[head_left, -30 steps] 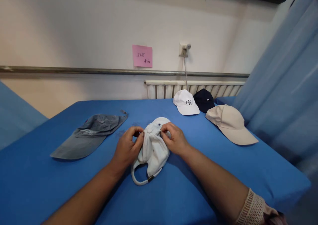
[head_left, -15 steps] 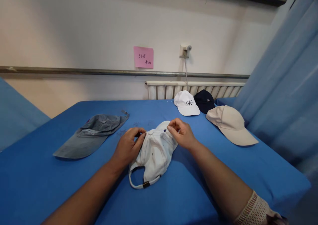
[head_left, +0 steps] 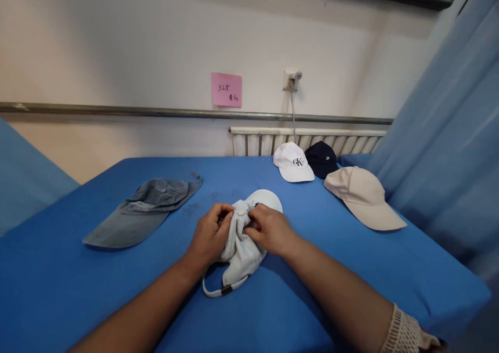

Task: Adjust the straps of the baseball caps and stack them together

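A pale off-white baseball cap lies in front of me on the blue sheet. Its brim points away from me, and the back strap with a dark buckle faces me. My left hand pinches the crown's fabric on the left, close to the top button. On the other side of that button, my right hand is closed on the crown and covers part of it. Between the two hands the cloth is bunched into folds. A small dark emblem on the front is mostly hidden behind my right fingers.
On the left lies a grey washed cap. At the back right are a white cap with dark letters, a navy cap and a beige cap. A radiator stands behind; a blue curtain hangs at right.
My right hand let the right side of the crown spread out, then came back left and gripped it nearer the button. The cap is bunched again; my left hand keeps its pinch.
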`<state>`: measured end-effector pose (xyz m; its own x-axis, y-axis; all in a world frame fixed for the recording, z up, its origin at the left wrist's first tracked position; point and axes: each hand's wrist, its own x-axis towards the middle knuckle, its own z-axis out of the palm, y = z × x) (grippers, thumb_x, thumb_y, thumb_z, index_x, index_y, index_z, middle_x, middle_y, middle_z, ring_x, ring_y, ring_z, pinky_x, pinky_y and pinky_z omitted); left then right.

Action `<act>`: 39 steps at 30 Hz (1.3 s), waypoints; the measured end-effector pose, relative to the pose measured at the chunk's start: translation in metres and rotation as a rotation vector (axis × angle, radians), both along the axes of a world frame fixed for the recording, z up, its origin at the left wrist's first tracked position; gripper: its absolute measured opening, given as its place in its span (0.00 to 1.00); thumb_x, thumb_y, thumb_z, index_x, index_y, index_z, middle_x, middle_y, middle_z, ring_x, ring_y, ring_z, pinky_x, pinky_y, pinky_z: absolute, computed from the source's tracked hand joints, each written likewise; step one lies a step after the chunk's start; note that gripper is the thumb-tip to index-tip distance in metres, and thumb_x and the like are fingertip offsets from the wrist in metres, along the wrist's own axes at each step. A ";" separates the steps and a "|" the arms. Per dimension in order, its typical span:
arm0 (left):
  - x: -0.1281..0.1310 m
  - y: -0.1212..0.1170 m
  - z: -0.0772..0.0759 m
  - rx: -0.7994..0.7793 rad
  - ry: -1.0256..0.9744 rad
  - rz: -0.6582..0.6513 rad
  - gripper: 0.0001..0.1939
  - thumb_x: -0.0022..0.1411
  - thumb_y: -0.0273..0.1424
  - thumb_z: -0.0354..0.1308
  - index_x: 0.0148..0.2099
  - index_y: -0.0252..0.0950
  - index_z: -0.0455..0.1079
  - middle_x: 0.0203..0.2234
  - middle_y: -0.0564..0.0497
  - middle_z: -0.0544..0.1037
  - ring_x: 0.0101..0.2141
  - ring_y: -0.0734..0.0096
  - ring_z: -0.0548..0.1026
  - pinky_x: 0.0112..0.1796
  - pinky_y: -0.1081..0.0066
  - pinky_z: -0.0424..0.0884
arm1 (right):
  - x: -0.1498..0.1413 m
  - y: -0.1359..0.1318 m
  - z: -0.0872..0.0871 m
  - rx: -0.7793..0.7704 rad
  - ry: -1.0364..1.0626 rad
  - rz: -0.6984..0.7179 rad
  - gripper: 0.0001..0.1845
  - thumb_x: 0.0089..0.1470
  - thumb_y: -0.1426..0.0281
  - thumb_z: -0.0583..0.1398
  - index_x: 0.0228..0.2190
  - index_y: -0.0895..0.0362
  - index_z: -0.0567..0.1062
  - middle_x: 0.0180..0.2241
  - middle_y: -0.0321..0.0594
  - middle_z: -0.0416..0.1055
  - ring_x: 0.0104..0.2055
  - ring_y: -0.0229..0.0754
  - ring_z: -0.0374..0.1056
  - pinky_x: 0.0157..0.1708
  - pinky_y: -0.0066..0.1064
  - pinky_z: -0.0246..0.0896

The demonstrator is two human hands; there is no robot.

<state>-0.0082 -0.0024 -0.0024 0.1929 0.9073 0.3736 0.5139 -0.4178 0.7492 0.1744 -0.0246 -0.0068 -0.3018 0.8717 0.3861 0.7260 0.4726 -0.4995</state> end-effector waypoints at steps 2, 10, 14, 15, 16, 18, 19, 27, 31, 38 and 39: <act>0.004 -0.002 -0.003 -0.024 -0.030 -0.017 0.11 0.62 0.39 0.52 0.41 0.38 0.69 0.32 0.51 0.78 0.32 0.67 0.76 0.35 0.68 0.72 | -0.010 -0.001 -0.005 -0.051 0.055 -0.064 0.04 0.52 0.69 0.61 0.32 0.55 0.71 0.33 0.41 0.73 0.36 0.44 0.70 0.35 0.32 0.61; 0.006 -0.004 -0.004 -0.019 -0.091 -0.011 0.10 0.62 0.38 0.53 0.41 0.37 0.69 0.33 0.50 0.79 0.33 0.67 0.77 0.36 0.68 0.73 | -0.026 -0.001 -0.016 -0.165 0.513 -0.186 0.16 0.48 0.77 0.58 0.40 0.53 0.66 0.33 0.36 0.75 0.34 0.41 0.73 0.37 0.32 0.67; 0.005 -0.003 -0.004 -0.040 -0.127 0.013 0.12 0.62 0.38 0.54 0.42 0.37 0.70 0.34 0.50 0.79 0.33 0.67 0.77 0.35 0.68 0.73 | -0.027 -0.004 -0.013 -0.135 0.593 -0.116 0.19 0.46 0.75 0.61 0.42 0.53 0.65 0.39 0.38 0.76 0.39 0.42 0.74 0.42 0.35 0.68; 0.006 -0.003 -0.005 -0.050 -0.134 0.018 0.12 0.61 0.39 0.54 0.42 0.37 0.70 0.34 0.50 0.79 0.33 0.67 0.77 0.35 0.68 0.73 | -0.028 -0.005 -0.013 -0.130 0.587 -0.123 0.19 0.46 0.75 0.61 0.41 0.53 0.65 0.39 0.39 0.76 0.40 0.43 0.74 0.43 0.36 0.68; 0.006 -0.003 -0.005 -0.061 -0.139 0.022 0.12 0.61 0.39 0.55 0.42 0.37 0.70 0.34 0.50 0.79 0.33 0.67 0.77 0.34 0.68 0.73 | -0.028 -0.005 -0.013 -0.126 0.576 -0.138 0.18 0.46 0.76 0.61 0.41 0.53 0.65 0.39 0.39 0.76 0.40 0.43 0.74 0.43 0.37 0.68; 0.008 -0.003 -0.006 -0.078 -0.148 0.027 0.12 0.61 0.40 0.55 0.41 0.37 0.70 0.34 0.50 0.79 0.32 0.67 0.77 0.33 0.69 0.73 | -0.030 -0.005 -0.015 -0.121 0.554 -0.165 0.18 0.46 0.76 0.60 0.40 0.52 0.65 0.38 0.39 0.75 0.38 0.44 0.74 0.42 0.38 0.68; 0.009 -0.003 -0.007 -0.083 -0.150 0.026 0.12 0.61 0.40 0.55 0.41 0.37 0.70 0.34 0.50 0.79 0.32 0.67 0.77 0.33 0.69 0.73 | -0.031 -0.004 -0.016 -0.116 0.544 -0.169 0.18 0.47 0.76 0.60 0.41 0.52 0.65 0.37 0.39 0.75 0.38 0.44 0.74 0.41 0.38 0.69; -0.005 -0.002 0.011 0.071 0.011 0.096 0.12 0.62 0.39 0.53 0.41 0.37 0.70 0.33 0.50 0.78 0.32 0.66 0.76 0.36 0.68 0.72 | -0.017 0.000 -0.012 0.020 0.553 -0.197 0.22 0.44 0.80 0.56 0.43 0.54 0.64 0.36 0.38 0.72 0.35 0.41 0.70 0.39 0.35 0.67; -0.016 0.001 0.023 0.143 0.129 0.054 0.12 0.62 0.39 0.52 0.39 0.37 0.70 0.31 0.51 0.78 0.32 0.65 0.75 0.37 0.67 0.71 | -0.001 -0.005 0.003 0.144 0.573 -0.177 0.22 0.42 0.78 0.56 0.43 0.54 0.64 0.34 0.37 0.70 0.33 0.40 0.68 0.37 0.34 0.66; -0.019 0.001 0.019 0.156 0.139 0.023 0.12 0.64 0.37 0.50 0.41 0.38 0.71 0.32 0.50 0.78 0.33 0.66 0.75 0.38 0.67 0.71 | 0.005 -0.008 0.004 0.186 0.553 -0.046 0.23 0.40 0.79 0.54 0.42 0.54 0.64 0.31 0.35 0.67 0.30 0.39 0.64 0.33 0.32 0.63; -0.018 0.001 0.018 0.154 0.122 0.036 0.12 0.64 0.37 0.50 0.41 0.38 0.71 0.32 0.50 0.78 0.33 0.65 0.75 0.39 0.67 0.72 | 0.005 -0.008 0.004 0.184 0.560 -0.029 0.23 0.40 0.79 0.54 0.42 0.54 0.64 0.31 0.34 0.67 0.30 0.38 0.64 0.32 0.31 0.63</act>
<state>-0.0262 -0.0019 0.0153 0.2141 0.8481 0.4847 0.6135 -0.5028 0.6089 0.1797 -0.0328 -0.0029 0.0148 0.7799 0.6257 0.3898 0.5717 -0.7219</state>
